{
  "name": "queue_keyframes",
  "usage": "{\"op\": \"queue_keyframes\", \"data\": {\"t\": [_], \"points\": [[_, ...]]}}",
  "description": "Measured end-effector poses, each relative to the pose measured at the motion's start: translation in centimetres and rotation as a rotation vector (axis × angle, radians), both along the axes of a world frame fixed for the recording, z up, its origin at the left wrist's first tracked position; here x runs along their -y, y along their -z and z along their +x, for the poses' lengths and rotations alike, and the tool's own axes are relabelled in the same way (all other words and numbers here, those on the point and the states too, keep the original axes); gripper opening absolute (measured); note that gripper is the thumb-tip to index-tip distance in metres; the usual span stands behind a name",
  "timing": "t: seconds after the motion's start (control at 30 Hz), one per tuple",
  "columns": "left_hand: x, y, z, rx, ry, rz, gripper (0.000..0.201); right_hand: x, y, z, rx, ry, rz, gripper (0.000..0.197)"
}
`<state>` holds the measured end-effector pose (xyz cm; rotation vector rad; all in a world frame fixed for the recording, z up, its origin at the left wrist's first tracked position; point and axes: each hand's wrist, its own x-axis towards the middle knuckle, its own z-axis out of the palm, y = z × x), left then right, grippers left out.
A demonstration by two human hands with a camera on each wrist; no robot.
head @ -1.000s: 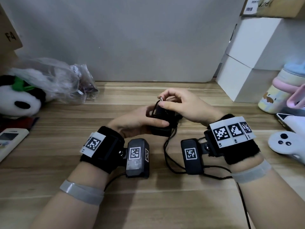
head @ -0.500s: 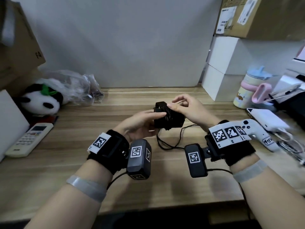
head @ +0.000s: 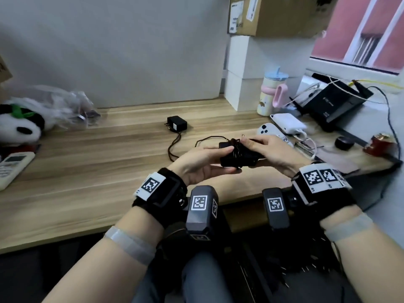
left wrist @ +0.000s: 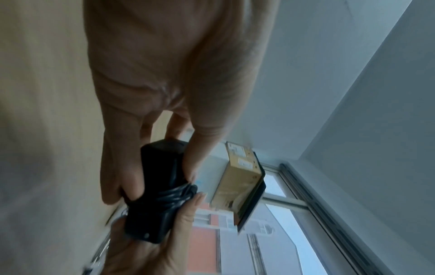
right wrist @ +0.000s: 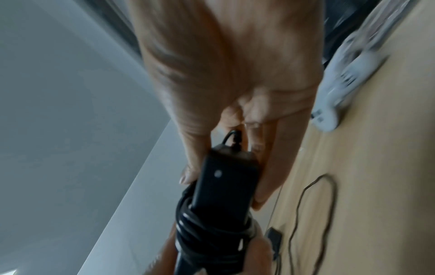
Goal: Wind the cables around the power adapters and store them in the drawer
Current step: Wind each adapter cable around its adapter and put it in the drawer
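- Left hand (head: 203,165) and right hand (head: 271,153) together gripped the black rectangular power adapter (head: 237,157) above the near desk edge, pinning its wound cable (preventing unravelling).
- Second black plug-in adapter (head: 176,124) lay farther left, unwound.

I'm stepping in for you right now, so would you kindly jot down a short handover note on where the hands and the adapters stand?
Left hand: grips the left end of the wound adapter, held above the desk.
Right hand: grips its right end, thumb by the cable turns.
Done: its cable is coiled around the middle of the body, and the plug tip sticks up by the right thumb.
Second adapter: lies farther back on the desk, its cable loose and unwound.
Left: stow the wound one, wind and stow the second. No drawer is visible in these views.
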<state>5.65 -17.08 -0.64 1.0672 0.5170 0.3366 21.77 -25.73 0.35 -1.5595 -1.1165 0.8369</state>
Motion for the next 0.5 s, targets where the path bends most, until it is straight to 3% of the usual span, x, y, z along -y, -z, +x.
{"op": "queue_keyframes", "data": {"t": [0.07, 0.23, 0.3, 0.5], "points": [[1.7, 0.5, 1.6, -0.036, -0.002, 0.0, 0.034, 2.6, 0.7, 1.5, -0.054, 0.029, -0.011, 0.014], [6.5, 2.4, 5.5, -0.143, 0.014, -0.004, 0.015, 8.8, 2.7, 5.6, -0.084, 0.078, -0.203, 0.015], [8.2, 3.8, 6.8, -0.167, 0.091, -0.036, 0.005, 11.2, 3.8, 7.2, -0.076, 0.066, -0.319, 0.019], [11.4, 9.0, 8.9, -0.358, 0.279, -0.143, 0.009, 16.4, 9.4, 10.6, -0.185, 0.026, -0.579, 0.021]]}}
